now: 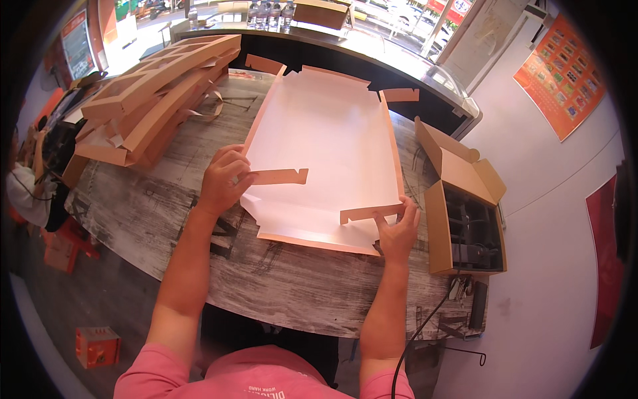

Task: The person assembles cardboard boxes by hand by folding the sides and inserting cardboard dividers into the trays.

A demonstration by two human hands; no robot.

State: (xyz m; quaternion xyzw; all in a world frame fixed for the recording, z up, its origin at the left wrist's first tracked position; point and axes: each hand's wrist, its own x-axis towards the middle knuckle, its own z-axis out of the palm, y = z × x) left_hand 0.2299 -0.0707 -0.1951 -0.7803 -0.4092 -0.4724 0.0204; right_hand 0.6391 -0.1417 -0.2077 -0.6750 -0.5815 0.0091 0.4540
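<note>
A large cardboard box blank (319, 139), white inside and brown on its folded-up edges, lies on the table before me. My left hand (226, 178) grips its left side near the front corner. From that hand a notched brown end flap (282, 176) points inward over the white base. At the right front corner my right hand (397, 229) pinches the other end flap (362, 213), which is also turned inward. The front edge flap (312, 243) lies low toward me. At the far end, the corner flaps stick outward. Some fingers are hidden behind the cardboard.
Several folded brown boxes with window cutouts (159, 93) are stacked on the left of the wood-grain table (286, 286). To the right stands an open carton (465, 226) holding black items, with a black cable (425, 326) nearby. Behind is a counter (372, 50) with bottles (271, 14).
</note>
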